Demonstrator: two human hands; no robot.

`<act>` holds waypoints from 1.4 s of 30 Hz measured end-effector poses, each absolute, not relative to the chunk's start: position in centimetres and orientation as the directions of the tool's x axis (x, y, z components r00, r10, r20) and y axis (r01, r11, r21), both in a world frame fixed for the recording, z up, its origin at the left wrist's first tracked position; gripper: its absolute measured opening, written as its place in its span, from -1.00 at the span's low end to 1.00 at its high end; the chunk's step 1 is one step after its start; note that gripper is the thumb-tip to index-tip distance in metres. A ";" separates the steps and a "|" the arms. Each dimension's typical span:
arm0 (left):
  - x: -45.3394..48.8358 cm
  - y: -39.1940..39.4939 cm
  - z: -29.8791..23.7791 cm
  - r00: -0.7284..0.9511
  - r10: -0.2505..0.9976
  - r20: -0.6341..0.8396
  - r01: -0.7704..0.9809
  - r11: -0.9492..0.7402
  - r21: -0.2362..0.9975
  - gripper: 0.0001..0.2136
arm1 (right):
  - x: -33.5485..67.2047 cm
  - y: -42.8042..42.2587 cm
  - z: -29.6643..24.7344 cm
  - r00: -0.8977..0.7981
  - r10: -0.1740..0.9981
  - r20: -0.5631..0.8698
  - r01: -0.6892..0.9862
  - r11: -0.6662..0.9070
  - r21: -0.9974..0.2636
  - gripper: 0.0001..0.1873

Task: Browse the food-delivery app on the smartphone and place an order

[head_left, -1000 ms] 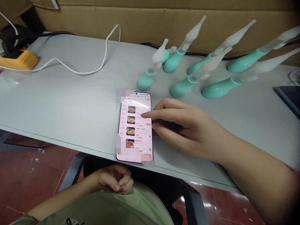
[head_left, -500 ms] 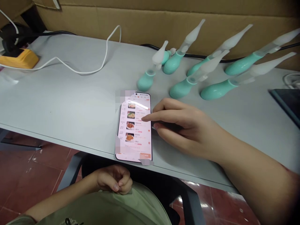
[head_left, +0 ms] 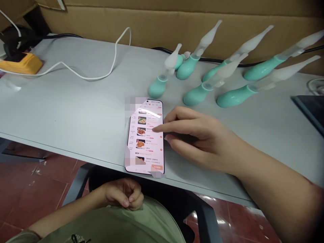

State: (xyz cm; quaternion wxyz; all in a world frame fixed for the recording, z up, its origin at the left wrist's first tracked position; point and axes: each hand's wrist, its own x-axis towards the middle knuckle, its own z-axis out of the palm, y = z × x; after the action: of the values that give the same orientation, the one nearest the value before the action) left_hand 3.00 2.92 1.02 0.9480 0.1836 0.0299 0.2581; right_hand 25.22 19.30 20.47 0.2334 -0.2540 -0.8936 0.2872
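Note:
A smartphone (head_left: 149, 135) lies face up at the front edge of the grey table, its lit screen showing a list of food pictures. Parts of the phone are blurred out. My right hand (head_left: 199, 135) reaches over from the right with fingers apart, and one fingertip is on or just above the screen. It holds nothing. Down in my lap, against the green shirt, rests my left hand (head_left: 125, 194), its fingers curled closed with nothing visible in them. Behind the phone stand several teal squeeze bulbs (head_left: 157, 88) with clear necks and white pointed nozzles.
A white cable (head_left: 87, 78) winds across the table from an orange power socket block (head_left: 27, 63) at left. Dark cables run along the cardboard wall (head_left: 152, 23) at the back. At right lies a dark flat object (head_left: 310, 111). Chair armrests (head_left: 76, 184) flank my lap.
The list on the phone screen has scrolled upward, with another entry showing at the bottom. My right fingertip has barely shifted, and my left hand is still.

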 end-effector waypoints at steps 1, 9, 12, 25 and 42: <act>3.0 2.9 0.9 0.865 0.501 0.031 -0.476 0.799 0.368 -0.64 | 25.2 19.3 20.5 -0.755 0.593 0.279 0.327 0.710 -0.624 -0.66; 3.0 2.8 0.8 0.858 0.512 0.038 -0.489 0.794 0.362 -0.66 | 25.3 19.3 20.5 -0.746 0.610 0.268 0.345 0.698 -0.628 -0.67; 3.0 2.9 1.0 0.850 0.524 0.045 -0.504 0.787 0.355 -0.66 | 25.2 19.3 20.5 -0.747 0.610 0.265 0.344 0.695 -0.632 -0.68; 2.2 2.5 0.2 0.829 0.554 -0.077 -0.459 0.752 0.474 -0.64 | 24.9 19.3 20.5 -0.729 0.621 0.287 0.348 0.698 -0.625 -0.70; -4.5 -9.5 -4.7 -0.579 0.709 -0.404 0.318 0.652 0.688 -0.67 | 25.4 19.1 20.0 -0.633 0.706 0.316 0.385 0.642 -0.663 -0.72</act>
State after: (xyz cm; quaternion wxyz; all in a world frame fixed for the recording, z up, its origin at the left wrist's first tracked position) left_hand -4.46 -9.51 -4.73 0.3429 0.3050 0.8416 0.2847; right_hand 25.37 19.09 19.99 0.2872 -0.3174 -0.8594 0.2796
